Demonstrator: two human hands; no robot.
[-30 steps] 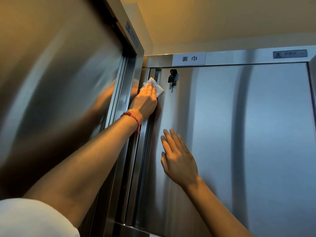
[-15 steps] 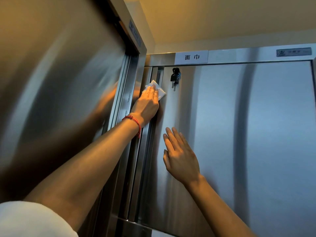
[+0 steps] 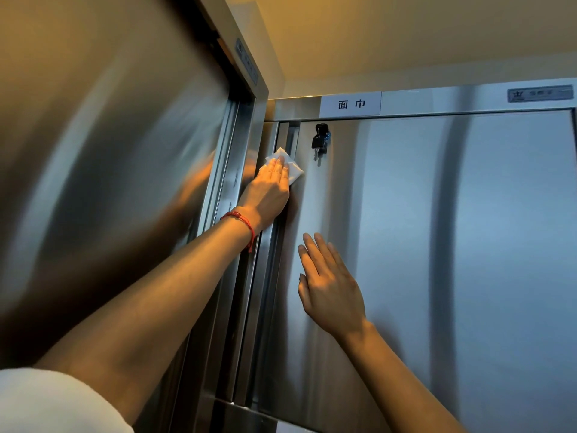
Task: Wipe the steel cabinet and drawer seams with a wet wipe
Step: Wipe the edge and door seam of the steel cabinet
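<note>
The left hand (image 3: pixel 268 195) presses a crumpled white wet wipe (image 3: pixel 290 167) with straight fingers against the vertical seam of the brushed steel cabinet door (image 3: pixel 437 245), just left of the hanging black keys (image 3: pixel 320 142). The right hand (image 3: pixel 329 285) lies flat, fingers extended, on the door below.

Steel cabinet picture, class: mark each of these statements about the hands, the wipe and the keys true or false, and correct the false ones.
1. The left hand presses the wipe against the seam at the cabinet door's left edge. True.
2. The right hand grips the keys. False: it lies flat on the door, below the keys.
3. The keys hang from a lock near the door's top. True.
4. The red string is on the right wrist. False: left wrist.
</note>
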